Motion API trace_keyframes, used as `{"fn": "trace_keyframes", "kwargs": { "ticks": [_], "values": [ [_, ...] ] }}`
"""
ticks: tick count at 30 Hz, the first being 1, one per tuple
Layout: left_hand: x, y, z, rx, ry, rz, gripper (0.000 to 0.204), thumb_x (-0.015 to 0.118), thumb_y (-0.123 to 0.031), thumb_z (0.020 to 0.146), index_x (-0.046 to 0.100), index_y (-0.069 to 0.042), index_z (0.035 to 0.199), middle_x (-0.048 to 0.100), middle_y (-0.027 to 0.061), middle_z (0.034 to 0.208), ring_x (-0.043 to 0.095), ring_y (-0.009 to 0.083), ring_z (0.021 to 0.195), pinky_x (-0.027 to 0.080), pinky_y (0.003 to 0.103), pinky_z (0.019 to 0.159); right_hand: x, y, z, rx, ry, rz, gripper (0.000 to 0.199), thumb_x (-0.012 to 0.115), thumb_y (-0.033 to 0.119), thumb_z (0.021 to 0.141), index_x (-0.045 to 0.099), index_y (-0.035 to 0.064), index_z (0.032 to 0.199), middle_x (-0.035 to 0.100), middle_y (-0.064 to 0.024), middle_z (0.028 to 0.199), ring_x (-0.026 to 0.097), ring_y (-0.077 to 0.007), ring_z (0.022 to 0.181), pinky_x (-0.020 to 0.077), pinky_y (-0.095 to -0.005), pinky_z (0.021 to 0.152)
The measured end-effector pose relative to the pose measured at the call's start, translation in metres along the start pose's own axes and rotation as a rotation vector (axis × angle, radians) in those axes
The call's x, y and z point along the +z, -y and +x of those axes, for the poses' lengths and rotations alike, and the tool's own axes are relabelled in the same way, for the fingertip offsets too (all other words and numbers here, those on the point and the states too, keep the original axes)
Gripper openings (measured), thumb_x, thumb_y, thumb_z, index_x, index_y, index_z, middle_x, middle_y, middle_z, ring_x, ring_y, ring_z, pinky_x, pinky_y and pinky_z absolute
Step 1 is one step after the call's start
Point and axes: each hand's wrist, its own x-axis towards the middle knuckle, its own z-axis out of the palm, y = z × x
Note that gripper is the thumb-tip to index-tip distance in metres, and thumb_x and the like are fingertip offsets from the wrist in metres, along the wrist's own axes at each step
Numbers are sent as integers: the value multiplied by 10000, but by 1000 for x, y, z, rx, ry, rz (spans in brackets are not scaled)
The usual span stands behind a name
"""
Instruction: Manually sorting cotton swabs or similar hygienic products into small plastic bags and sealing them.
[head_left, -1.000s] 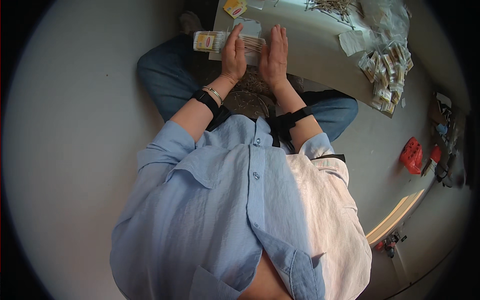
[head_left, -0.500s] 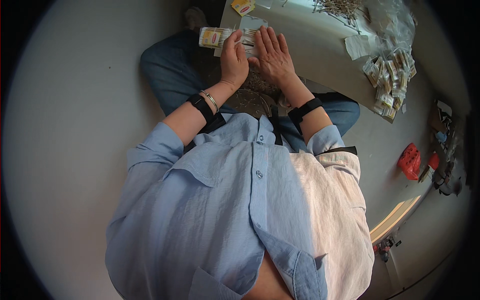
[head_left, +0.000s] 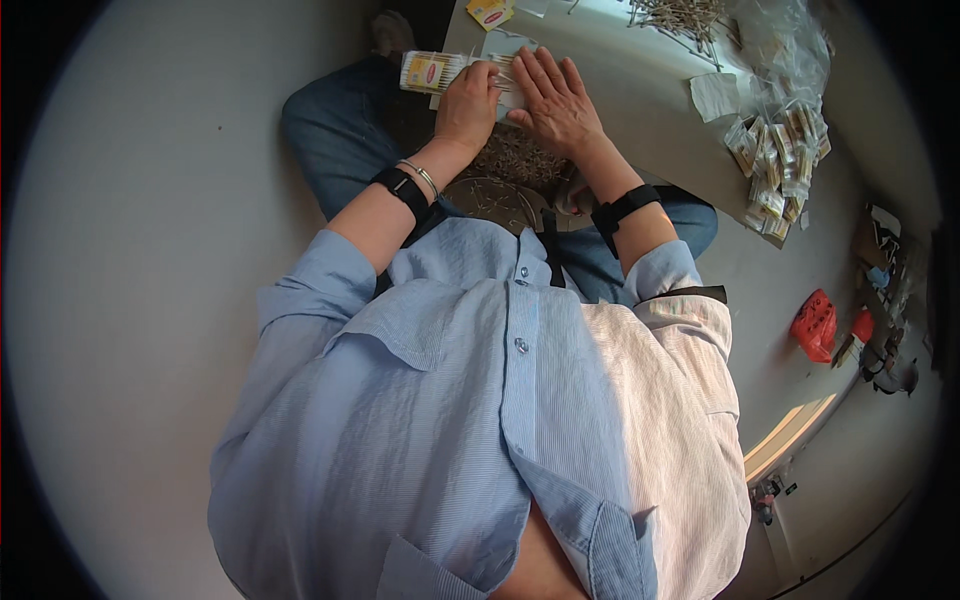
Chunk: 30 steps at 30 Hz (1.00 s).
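Observation:
My left hand (head_left: 466, 112) is closed at the table's near edge, fingers curled and thumb tip against the index finger. What it pinches is too small to make out. A clear packet of cotton swabs (head_left: 422, 72) with a yellow label lies just left of its knuckles, its right end hidden behind the fingers. My right hand (head_left: 557, 108) rests flat with its fingers stretched out, back upward. Loose white-tipped cotton swabs (head_left: 506, 82) lie between the two hands, partly hidden by the right fingers.
A heap of loose swabs (head_left: 520, 158) sits below the table edge, between my knees. On the table (head_left: 640, 120) are a yellow card (head_left: 489, 12), a pile of brown sticks (head_left: 680, 14), a white paper piece (head_left: 714, 96) and several filled packets (head_left: 780, 165). A red bag (head_left: 815, 325) stands on the floor.
My left hand has curled its fingers into a pinch and turned its back upward. The right hand has shifted slightly right, its fingers still straight.

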Motion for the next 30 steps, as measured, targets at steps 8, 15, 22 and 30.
{"fn": "trace_keyframes", "kwargs": {
  "ticks": [8,15,22,30],
  "values": [
    [5,1,-20,-52,-83,-139,431,559,70,783,449,-8,1192,463,142,1099,562,232,932,482,333,825,0,8,-14,-42,-6,20,733,314,629,879,234,179,1453,186,-62,1519,129,-264,1408,78,-431,1145],
    [4,6,-16,-49,-18,-2,478,543,73,791,440,-24,1248,457,137,1129,567,241,945,481,327,858,-6,5,-12,-58,0,-47,728,303,632,883,223,192,1457,174,-68,1522,117,-267,1412,72,-433,1144],
    [0,4,-23,-65,-35,-16,435,539,73,796,478,-15,1218,476,144,1138,576,249,953,486,335,855,-17,31,-27,91,34,-106,767,403,559,882,234,59,1438,188,-107,1514,124,-268,1412,77,-432,1142],
    [1,2,-22,-71,-41,-36,397,519,56,813,496,-10,1204,527,130,1055,595,232,908,494,328,830,4,35,-22,123,8,-11,774,369,590,880,254,64,1436,187,-89,1518,97,-248,1419,37,-435,1142]
  ]
}}
